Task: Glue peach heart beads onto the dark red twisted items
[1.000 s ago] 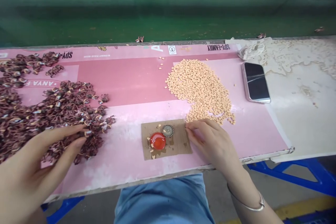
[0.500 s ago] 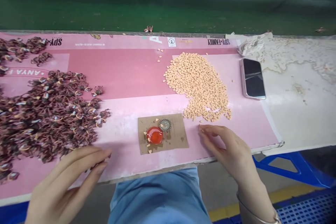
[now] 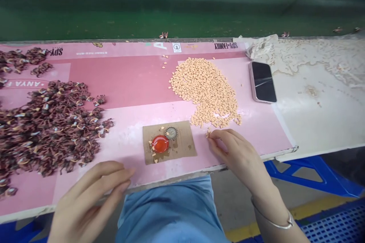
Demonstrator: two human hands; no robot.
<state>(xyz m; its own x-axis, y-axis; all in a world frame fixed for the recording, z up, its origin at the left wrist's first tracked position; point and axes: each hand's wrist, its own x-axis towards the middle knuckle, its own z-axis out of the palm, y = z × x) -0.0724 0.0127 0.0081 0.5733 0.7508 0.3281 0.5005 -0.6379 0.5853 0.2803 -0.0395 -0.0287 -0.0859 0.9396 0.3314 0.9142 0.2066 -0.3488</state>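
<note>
My left hand (image 3: 94,193) is at the table's front edge, right of a heap of small dark brown and maroon figures (image 3: 59,121). Its thumb and fingertips are pinched together, and what they hold is hidden. My right hand (image 3: 236,155) pinches at a small peach-coloured piece (image 3: 208,132) just below a pile of the same pieces (image 3: 205,87). Between the hands lies a brown cardboard piece (image 3: 182,144). On it sit a small red dish (image 3: 160,144) with shiny liquid, a ridged bottle cap (image 3: 171,133) and several loose peach pieces.
A phone (image 3: 262,82) lies right of the pile, with crumpled white paper (image 3: 261,47) behind it. Pink printed sheet (image 3: 122,83) covers the table. A green conveyor belt (image 3: 182,11) runs along the back, with a few figures on it. A blue stool (image 3: 313,178) stands below right.
My left hand has moved right, away from the figure heap. The right hand's fingertips have come to a small piece by the pile's lower edge. The view has shifted slightly.
</note>
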